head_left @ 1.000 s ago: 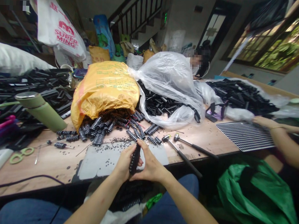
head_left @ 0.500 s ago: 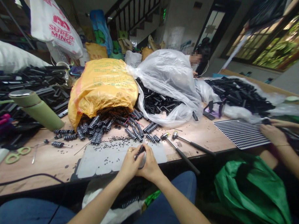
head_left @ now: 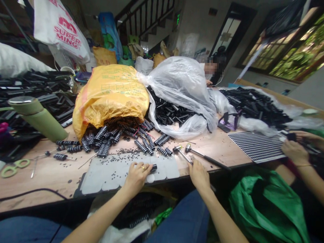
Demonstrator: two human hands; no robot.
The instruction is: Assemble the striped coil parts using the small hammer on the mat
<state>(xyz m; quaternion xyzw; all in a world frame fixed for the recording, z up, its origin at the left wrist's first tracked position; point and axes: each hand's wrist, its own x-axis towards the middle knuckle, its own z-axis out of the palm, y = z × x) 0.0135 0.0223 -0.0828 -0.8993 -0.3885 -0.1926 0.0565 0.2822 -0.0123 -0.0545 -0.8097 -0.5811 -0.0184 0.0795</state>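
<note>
Wooden table (head_left: 53,178) (stairs (head_left: 157,26) behind), left hand (head_left: 137,175) clasping black piece (head_left: 154,167), right hand (head_left: 200,174) clasping hammer (head_left: 185,156)

Looks like a small assembly workshop, judging by hammers (head_left: 209,158) and heaps of black parts (head_left: 255,104) along the bench (head_left: 52,179).

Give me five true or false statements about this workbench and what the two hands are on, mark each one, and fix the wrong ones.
1. The left hand holds a black piece. True.
2. Both hands are on that black piece. False: only the left hand is; the right hand is on a hammer.
3. Small black bits are scattered on the grey mat. True.
4. The yellow bag lies open, with striped rods spilling out. True.
5. A second hammer lies to the left of the mat. False: the second hammer lies to the right of it.
</note>
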